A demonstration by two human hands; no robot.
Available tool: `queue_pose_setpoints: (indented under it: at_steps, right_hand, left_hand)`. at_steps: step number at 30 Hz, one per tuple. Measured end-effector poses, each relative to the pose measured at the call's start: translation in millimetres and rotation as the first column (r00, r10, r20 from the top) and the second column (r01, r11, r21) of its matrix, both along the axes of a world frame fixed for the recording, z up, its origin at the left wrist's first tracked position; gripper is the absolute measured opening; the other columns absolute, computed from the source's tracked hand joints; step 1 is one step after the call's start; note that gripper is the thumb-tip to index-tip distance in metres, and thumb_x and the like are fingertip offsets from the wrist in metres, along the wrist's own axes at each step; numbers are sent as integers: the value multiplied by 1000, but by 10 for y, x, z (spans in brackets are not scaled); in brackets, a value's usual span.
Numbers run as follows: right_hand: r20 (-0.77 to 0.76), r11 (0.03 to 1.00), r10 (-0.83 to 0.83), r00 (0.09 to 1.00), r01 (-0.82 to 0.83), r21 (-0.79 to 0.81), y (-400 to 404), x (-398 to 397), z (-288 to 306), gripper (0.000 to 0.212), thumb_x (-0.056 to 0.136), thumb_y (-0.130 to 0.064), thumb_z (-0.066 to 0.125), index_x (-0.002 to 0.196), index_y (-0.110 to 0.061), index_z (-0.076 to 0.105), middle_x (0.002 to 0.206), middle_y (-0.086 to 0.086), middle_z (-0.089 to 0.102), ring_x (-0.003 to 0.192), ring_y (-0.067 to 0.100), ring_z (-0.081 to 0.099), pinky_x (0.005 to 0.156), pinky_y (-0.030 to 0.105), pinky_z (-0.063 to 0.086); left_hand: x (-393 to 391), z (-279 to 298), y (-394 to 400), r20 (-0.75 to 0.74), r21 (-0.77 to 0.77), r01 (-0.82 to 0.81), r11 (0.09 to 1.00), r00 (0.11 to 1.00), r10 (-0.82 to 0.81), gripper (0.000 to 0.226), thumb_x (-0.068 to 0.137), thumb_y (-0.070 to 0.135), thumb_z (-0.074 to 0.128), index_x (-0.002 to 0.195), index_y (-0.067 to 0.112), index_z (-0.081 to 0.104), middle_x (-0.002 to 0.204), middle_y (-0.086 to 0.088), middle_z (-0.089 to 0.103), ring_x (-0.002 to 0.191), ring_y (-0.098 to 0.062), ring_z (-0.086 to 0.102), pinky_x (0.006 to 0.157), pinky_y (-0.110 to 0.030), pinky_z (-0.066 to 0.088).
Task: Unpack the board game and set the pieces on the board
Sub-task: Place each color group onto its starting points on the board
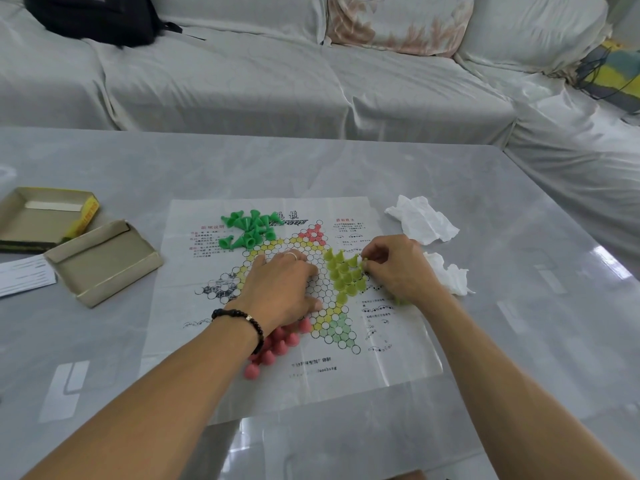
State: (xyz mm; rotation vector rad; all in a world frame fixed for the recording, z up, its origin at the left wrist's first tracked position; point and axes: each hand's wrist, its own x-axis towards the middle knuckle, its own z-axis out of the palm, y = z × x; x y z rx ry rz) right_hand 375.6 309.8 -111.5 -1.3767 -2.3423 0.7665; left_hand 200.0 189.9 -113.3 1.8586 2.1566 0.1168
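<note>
A thin printed paper board (391, 355) with a star of circles lies flat on the table. Several yellow-green cone pieces (344, 271) stand upright in rows on the star's right arm. My right hand (394, 268) pinches one yellow-green piece at the upper right edge of that group. My left hand (280, 289) rests flat on the middle of the board, fingers spread, holding nothing. A loose pile of green pieces (247, 228) lies at the board's upper left. Pink pieces (273, 348) lie clustered at the lower left, partly under my left wrist.
The open game box tray (41, 216) and its lid (100, 261) sit at the left, with a paper slip (24, 278) beside them. Crumpled white tissue (422, 220) lies right of the board. A covered sofa with a black bag (93, 15) stands beyond the table.
</note>
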Motion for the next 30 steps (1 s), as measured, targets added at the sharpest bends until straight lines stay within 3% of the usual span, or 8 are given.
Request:
queue_pose_setpoints:
  at_steps: [3,7,13,19,23,27,30]
  right_hand:
    - [11,1000,4,1000,-4,2,-14,-4,8,14,81,-8,66,89,-19,70,82,-6,69,80,4,64,69,12,49]
    - [-21,999,-39,999,39,13,-29,87,58,24,86,-8,59,105,-20,68,88,-10,67,84,3,61,70,8,41]
    - [76,995,-74,994,69,67,-82,417,178,13,84,-13,63,87,-20,74,83,-9,69,81,8,61,79,30,52]
    - [249,998,-39,968,49,-32,-148,532,230,7,77,-26,72,84,-24,72,85,-11,62,84,10,57,73,27,46]
    - [309,999,-20,951,32,-33,-191,444,199,6,80,-20,67,81,-23,72,75,-16,60,75,6,56,66,26,47]
    - [177,1000,-2,984,7,-29,-209,360,190,12,81,-16,61,76,-25,65,77,-11,66,78,10,62,71,27,51]
    - [30,999,-38,999,39,-36,-227,304,174,10,82,-16,63,79,-25,62,76,-5,68,76,9,65,66,21,49]
  left_hand:
    - [-3,-9,-4,9,2,-3,1000,1000,3,61,81,55,64,135,31,49,149,4,36,135,-16,35,113,-47,20]
    - [7,0,0,5,2,-3,1000,1000,3,60,81,56,64,134,31,50,148,4,37,135,-16,36,112,-47,20]
    - [20,26,-16,-8,-15,0,1000,1000,0,59,82,56,62,135,32,49,147,4,38,135,-16,35,114,-49,19]
    - [23,28,-10,-11,-28,-3,1000,1000,3,59,83,56,61,135,33,48,147,3,38,134,-17,36,113,-49,20]
    - [9,1,-3,-10,-31,-1,1000,1000,1,59,82,57,62,134,34,48,148,3,36,134,-17,36,112,-49,21]
    - [4,-7,-4,-6,-24,-3,1000,1000,3,59,82,56,62,134,34,48,146,4,38,133,-17,37,113,-49,21]
    - [4,-1,-5,4,-20,-7,1000,1000,7,59,82,55,63,135,33,48,147,4,38,133,-16,37,113,-49,21]
